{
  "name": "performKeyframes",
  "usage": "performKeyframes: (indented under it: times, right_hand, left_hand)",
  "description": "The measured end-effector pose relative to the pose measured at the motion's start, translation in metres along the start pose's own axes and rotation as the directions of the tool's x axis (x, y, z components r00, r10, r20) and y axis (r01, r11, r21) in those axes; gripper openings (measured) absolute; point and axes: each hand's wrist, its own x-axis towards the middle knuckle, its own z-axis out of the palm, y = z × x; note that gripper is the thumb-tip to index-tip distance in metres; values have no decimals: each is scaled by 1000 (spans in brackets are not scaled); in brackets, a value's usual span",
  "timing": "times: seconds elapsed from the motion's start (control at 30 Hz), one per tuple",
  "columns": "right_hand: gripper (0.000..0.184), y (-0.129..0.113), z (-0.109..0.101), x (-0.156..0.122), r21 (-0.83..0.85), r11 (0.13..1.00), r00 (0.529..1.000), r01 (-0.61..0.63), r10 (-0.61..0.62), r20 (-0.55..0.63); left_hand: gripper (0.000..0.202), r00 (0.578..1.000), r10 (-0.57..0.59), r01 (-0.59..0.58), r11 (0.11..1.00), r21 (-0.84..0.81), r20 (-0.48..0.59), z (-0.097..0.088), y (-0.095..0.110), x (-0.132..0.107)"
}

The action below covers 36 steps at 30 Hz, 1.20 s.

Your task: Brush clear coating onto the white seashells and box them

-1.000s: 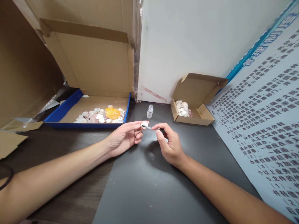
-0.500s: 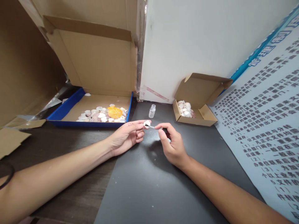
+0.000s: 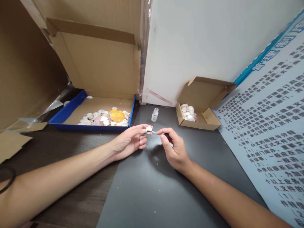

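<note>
My left hand (image 3: 129, 143) pinches a small white shell (image 3: 148, 129) between thumb and fingertips, just above the dark mat (image 3: 152, 186). My right hand (image 3: 174, 147) is closed on a thin brush (image 3: 154, 131) whose dark tip rests on the shell. The two hands almost meet. A small clear open bottle (image 3: 155, 114) stands upright on the mat just behind them.
A blue-edged cardboard box (image 3: 71, 109) at the back left holds several shells and an orange one (image 3: 117, 115). A small cardboard box (image 3: 209, 118) with shells sits at the back right. A printed poster (image 3: 273, 133) lies along the right. Cardboard sheets stand at the left.
Both hands stay together on the shell and brush. The brush tip has shifted slightly on the shell, and the view has drifted a little.
</note>
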Motion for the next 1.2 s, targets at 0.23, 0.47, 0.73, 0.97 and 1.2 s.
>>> performKeyframes:
  times: [0.23, 0.47, 0.73, 0.97, 1.2]
  right_hand:
    - [13, 1, -1, -1, 40, 999, 998, -35, 33, 43]
    - [14, 0, -1, -1, 44, 996, 995, -72, 69, 67]
    - [23, 2, 1, 0, 28, 989, 989, -142, 141, 47]
    - [28, 4, 2, 2, -42, 982, 983, -183, 183, 3]
    - [21, 4, 0, 3, -21, 992, 992, -126, 126, 28]
  left_hand:
    - [16, 1000, 17, -16, 996, 91, -5, 0, -1, 0]
    - [18, 996, 87, -88, 985, 147, 14, -3, -5, 1]
    - [16, 997, 83, -81, 983, 163, -7, -2, -5, 1]
    - [14, 997, 78, -74, 985, 153, -22, 1, -3, 0]
    - [14, 998, 62, -61, 988, 145, -3, 0, -3, 0]
